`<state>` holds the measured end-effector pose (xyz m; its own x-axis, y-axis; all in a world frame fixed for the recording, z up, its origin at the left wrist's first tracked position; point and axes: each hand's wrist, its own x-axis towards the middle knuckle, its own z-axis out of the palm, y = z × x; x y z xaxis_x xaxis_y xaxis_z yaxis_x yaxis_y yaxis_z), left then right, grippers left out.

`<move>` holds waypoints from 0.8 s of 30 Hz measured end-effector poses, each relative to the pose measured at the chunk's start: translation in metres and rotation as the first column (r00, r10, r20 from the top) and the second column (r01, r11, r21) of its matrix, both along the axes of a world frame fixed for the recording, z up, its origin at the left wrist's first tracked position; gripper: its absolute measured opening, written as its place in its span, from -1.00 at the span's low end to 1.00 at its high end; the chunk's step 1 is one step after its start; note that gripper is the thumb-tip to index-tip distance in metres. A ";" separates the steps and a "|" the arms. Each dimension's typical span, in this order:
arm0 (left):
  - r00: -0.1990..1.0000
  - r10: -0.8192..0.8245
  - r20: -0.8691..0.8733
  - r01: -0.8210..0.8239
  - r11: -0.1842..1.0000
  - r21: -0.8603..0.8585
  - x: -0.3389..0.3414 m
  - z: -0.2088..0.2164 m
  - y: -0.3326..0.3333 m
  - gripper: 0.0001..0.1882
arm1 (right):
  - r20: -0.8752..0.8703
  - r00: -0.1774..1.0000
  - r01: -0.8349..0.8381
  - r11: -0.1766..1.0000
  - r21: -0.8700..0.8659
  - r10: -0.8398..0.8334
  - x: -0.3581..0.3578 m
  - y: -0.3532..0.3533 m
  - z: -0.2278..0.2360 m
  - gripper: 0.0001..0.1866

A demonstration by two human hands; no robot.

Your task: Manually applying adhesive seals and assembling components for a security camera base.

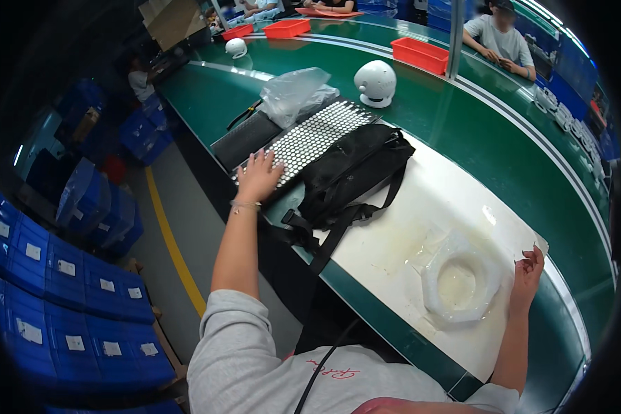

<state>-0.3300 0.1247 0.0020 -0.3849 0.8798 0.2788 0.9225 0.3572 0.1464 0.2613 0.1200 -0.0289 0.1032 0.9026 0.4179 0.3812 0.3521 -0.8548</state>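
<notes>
My left hand [260,176] lies with fingers spread on the near end of a black sheet covered in rows of white round dots [321,138]. Beside that sheet is a black strapped bag [352,169], its straps trailing toward the table's near edge. At the right, my right hand [526,276] rests at the edge of a white board [386,265], fingers loosely bent and thumb apart, with nothing visible in them. Between my arms, on the board, sits a whitish translucent ring-shaped piece [431,279] with a round opening and clear film around it.
A crumpled clear plastic bag [293,93] lies beyond the dotted sheet, near a dark roll [247,140]. A white rounded device [376,84] stands on the green table [462,138]. Red trays [421,56] sit farther off. A co-worker [500,41] sits opposite. Blue bins [69,324] are stacked left.
</notes>
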 end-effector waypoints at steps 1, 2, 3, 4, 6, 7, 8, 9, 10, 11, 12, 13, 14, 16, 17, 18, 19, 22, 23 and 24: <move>0.998 0.039 0.043 -0.034 0.991 -0.127 -0.002 -0.005 -0.007 -0.34 | 0.023 1.000 -0.005 1.000 -0.004 0.005 0.000 0.001 0.001 -0.51; 0.999 0.041 0.036 -0.036 0.990 -0.136 0.002 -0.001 -0.006 -0.34 | 0.027 0.999 -0.018 1.000 -0.002 0.018 0.000 0.003 0.001 -0.51; 0.998 0.052 0.039 -0.046 0.990 -0.134 -0.003 -0.002 -0.007 -0.34 | 0.028 0.999 -0.018 1.000 0.009 0.017 0.000 0.003 0.000 -0.51; 0.997 0.034 0.075 -0.026 0.994 -0.108 -0.009 -0.004 -0.007 -0.35 | 0.029 0.999 -0.016 1.000 0.020 0.015 0.000 0.003 -0.001 -0.51; 0.977 -0.011 0.212 0.000 0.999 0.049 -0.021 -0.001 -0.008 -0.43 | 0.036 0.999 0.015 0.999 0.037 -0.016 0.008 0.003 -0.007 -0.51; 0.972 0.001 0.237 -0.044 0.983 0.176 -0.029 0.004 -0.011 -0.52 | 0.039 0.998 0.055 0.997 0.051 -0.057 0.012 0.004 -0.011 -0.51; 0.993 0.051 0.103 -0.083 0.938 0.338 -0.051 -0.007 -0.015 -0.55 | 0.040 0.997 0.059 0.997 0.054 -0.061 0.013 0.005 -0.012 -0.51; 0.992 0.127 -0.022 -0.100 0.864 0.494 -0.075 -0.021 -0.020 -0.58 | 0.001 0.997 0.075 0.995 0.058 -0.075 0.014 0.006 -0.011 -0.50; 0.993 0.120 -0.019 -0.095 0.864 0.494 -0.089 -0.025 -0.024 -0.58 | -0.037 0.995 0.097 0.993 0.060 -0.095 0.016 0.006 -0.010 -0.50; 0.994 0.108 -0.004 -0.099 0.923 0.372 -0.103 -0.025 -0.030 -0.60 | -0.038 0.995 0.099 0.993 0.061 -0.096 0.015 0.005 -0.009 -0.50; 0.995 0.096 0.012 -0.096 0.965 0.244 -0.112 -0.025 -0.031 -0.61 | -0.051 0.993 0.112 0.993 0.047 -0.110 0.014 0.004 -0.008 -0.49; 0.969 0.010 0.247 -0.091 0.944 0.318 -0.117 -0.027 -0.032 -0.65 | -0.064 0.990 0.126 0.992 0.032 -0.123 0.013 0.003 -0.007 -0.49; 0.941 -0.001 0.339 -0.090 0.963 0.253 -0.115 -0.015 -0.031 -0.67 | -0.064 0.989 0.135 0.990 0.030 -0.133 0.014 0.002 -0.009 -0.49; 0.886 0.011 0.463 -0.086 0.986 0.141 -0.121 0.002 -0.031 -0.71 | -0.082 0.990 0.119 0.993 0.026 -0.117 0.014 0.002 -0.009 -0.49; 0.867 0.027 0.497 -0.085 0.992 0.093 -0.128 0.007 -0.028 -0.72 | -0.081 0.990 0.117 0.993 0.024 -0.114 0.013 0.001 -0.007 -0.49; 0.824 0.066 0.563 -0.100 0.995 0.030 -0.131 0.013 -0.029 -0.72 | -0.093 0.987 0.133 0.991 0.012 -0.131 0.011 0.000 -0.005 -0.49; 0.823 0.070 0.563 -0.103 0.994 0.027 -0.138 0.013 -0.029 -0.72 | -0.105 0.984 0.148 0.989 -0.001 -0.147 0.009 -0.001 -0.003 -0.50; 0.644 0.004 0.765 -0.097 0.992 0.077 -0.154 0.009 -0.031 -0.76 | -0.099 0.969 0.220 0.973 -0.073 -0.226 0.015 0.000 -0.003 -0.52; 0.642 0.000 0.767 -0.090 0.993 0.075 -0.148 0.012 -0.027 -0.76 | -0.096 0.968 0.227 0.971 -0.074 -0.233 0.019 0.001 -0.004 -0.52; 0.637 0.110 0.763 -0.179 0.984 0.008 -0.137 0.020 -0.026 -0.77 | -0.107 0.966 0.230 0.971 -0.067 -0.237 0.023 0.001 -0.006 -0.52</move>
<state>-0.4666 0.0992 0.0224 -0.6120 0.7837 -0.1066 0.4138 0.4321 0.8013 0.2845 0.1211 -0.0351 0.3576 0.8687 0.3428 0.3472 0.2170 -0.9123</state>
